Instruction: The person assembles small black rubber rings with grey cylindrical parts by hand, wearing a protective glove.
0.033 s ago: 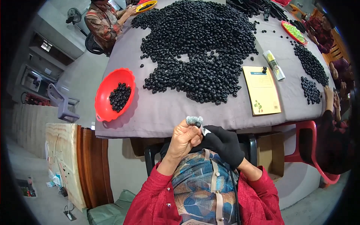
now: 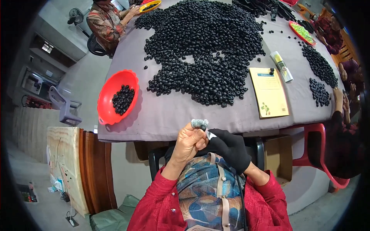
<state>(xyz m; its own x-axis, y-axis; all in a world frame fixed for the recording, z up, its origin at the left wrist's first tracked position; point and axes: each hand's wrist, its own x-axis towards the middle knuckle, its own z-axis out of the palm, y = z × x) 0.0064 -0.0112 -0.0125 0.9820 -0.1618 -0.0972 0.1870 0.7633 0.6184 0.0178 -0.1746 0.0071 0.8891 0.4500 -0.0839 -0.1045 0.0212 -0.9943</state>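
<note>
Just in front of the table's near edge, my two hands meet close to my body. My left hand (image 2: 189,141) is bare except for a grey knitted finger cover (image 2: 199,123) on one fingertip. Its fingers pinch a small round black bead (image 2: 203,128). My right hand (image 2: 231,149), in a black glove, is closed and reaches the bead from the right. A small whitish piece (image 2: 211,134) shows at its fingertips; I cannot make out its kind. On the table beyond lies a wide pile of black beads (image 2: 204,73).
A red bowl (image 2: 103,92) holding black beads stands at left. A yellow notebook (image 2: 269,94) and a slim pack (image 2: 282,67) lie at right, near a smaller bead heap (image 2: 319,93). One person (image 2: 106,25) sits far left; others work along the right side, by a red chair (image 2: 323,154).
</note>
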